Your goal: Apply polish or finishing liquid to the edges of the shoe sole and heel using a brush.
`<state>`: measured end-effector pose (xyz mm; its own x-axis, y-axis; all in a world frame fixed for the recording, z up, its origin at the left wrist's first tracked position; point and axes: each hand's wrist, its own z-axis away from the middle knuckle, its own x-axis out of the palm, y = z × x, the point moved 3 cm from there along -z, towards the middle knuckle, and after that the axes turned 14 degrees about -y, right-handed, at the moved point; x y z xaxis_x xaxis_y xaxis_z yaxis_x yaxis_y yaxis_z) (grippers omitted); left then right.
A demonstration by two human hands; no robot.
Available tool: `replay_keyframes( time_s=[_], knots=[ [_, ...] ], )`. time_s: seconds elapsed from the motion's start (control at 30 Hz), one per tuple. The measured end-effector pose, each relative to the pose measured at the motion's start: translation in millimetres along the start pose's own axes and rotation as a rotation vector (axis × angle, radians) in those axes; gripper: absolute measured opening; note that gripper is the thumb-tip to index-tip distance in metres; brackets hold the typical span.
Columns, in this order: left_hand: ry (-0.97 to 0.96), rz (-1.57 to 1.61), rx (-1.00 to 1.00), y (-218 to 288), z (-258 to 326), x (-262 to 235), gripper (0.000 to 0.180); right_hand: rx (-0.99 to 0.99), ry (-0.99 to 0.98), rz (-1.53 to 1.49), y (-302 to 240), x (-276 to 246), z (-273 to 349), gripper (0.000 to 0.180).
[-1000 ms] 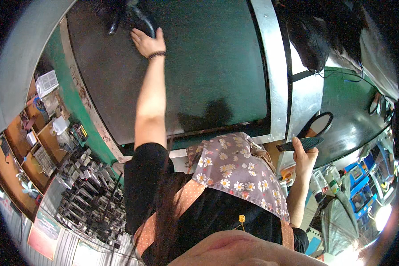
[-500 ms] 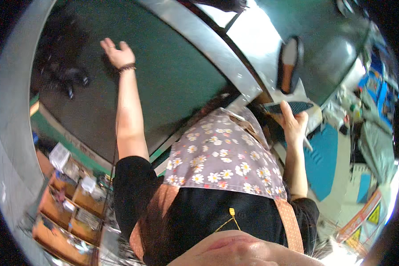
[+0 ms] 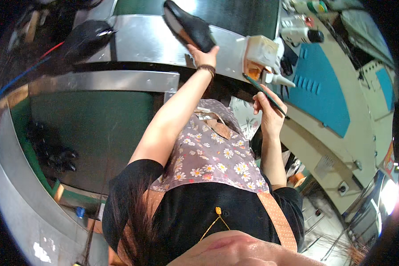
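A black shoe (image 3: pixel 191 27) lies tilted on the metal edge, its toe pointing away to the far left. My left hand (image 3: pixel 202 56) closes around the heel end, with the thumb on the right side. In my right hand (image 3: pixel 270 108) is a thin dark shoe sole (image 3: pixel 265 94), seen almost edge-on and pinched between thumb and fingers. It slants up toward a yellowish translucent container (image 3: pixel 261 51) with orange-brown matter near its lower end. Beside the container lies a white nozzle bottle (image 3: pixel 280 80).
A dark green belt surface (image 3: pixel 97 115) stretches to the left, bearing blurred black shapes (image 3: pixel 57 155). A metal rail (image 3: pixel 142 40) runs across the far side, where a dark glossy object (image 3: pixel 88 37) sits. Right are a blue slotted panel (image 3: pixel 319 88) and a black-capped bottle (image 3: pixel 301 35).
The view has swung to the right. My left hand has come from over the green belt, fingers spread, to the shoe and taken hold of its heel. The sole has turned edge-on.
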<state>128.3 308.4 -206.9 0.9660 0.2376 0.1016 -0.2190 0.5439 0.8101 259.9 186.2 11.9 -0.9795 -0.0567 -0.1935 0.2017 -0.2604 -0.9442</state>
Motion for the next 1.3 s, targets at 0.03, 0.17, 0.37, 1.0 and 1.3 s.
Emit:
replay_keyframes(
  time_s=[0.03,0.17,0.37,1.0,1.3],
  knots=[
    [0.116,0.022,-0.148,-4.9,-9.0,2.5,0.122,-0.001,0.07,-0.054,6.9,-2.8,4.9,0.028],
    [0.463,-0.167,-0.365,-21.8,-36.2,-14.7,0.099,-0.007,0.214,-0.156,39.5,-18.6,10.7,0.025],
    [0.421,0.034,-0.229,-35.0,-60.1,-64.1,0.082,0.015,0.449,0.134,101.3,-49.7,-28.6,0.025],
    [-0.37,-0.731,0.616,31.3,64.7,-106.0,0.035,0.124,0.296,0.358,154.4,-40.3,-83.5,0.03],
    [-0.591,-1.962,0.03,71.3,-19.1,-136.4,0.086,0.147,0.297,0.483,148.4,-37.1,-85.5,0.039]
  ],
)
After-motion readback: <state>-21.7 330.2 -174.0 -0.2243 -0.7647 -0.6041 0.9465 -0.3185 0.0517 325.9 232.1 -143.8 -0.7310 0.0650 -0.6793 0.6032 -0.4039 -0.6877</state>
